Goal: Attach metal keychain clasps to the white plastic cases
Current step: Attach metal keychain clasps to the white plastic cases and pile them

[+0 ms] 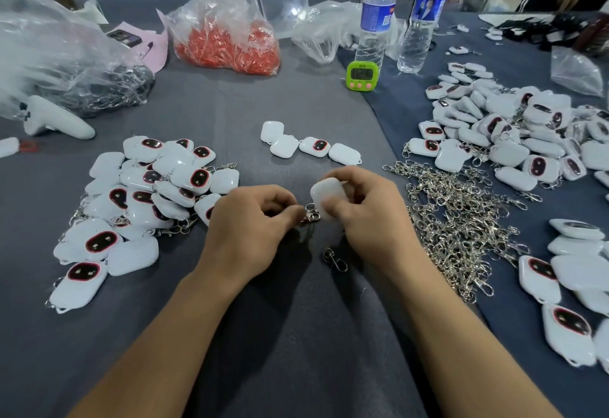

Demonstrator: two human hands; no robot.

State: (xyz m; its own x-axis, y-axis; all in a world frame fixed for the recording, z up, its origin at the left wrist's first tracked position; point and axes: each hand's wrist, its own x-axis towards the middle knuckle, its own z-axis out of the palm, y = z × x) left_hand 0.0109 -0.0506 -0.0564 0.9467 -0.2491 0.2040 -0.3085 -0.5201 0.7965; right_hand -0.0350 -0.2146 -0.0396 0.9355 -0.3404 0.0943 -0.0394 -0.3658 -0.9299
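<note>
Currently R hand [365,210] grips a white case [324,193] over table centre, and L hand [253,219] pinches a metal clasp [311,214] touching the case's lower edge. Grey cloth [296,335] covers the table. Case heap [148,193] w/ clasps lies left, loose clasps [461,219] right, timer [361,75] & bottles [375,22] at rear.

Bottle [375,18] stands just behind green timer [361,75]; second bottle [421,22] beside it. Bag of orange pieces [227,38] rear centre. White controller [56,119] lies left on grey cloth [296,335]
</note>
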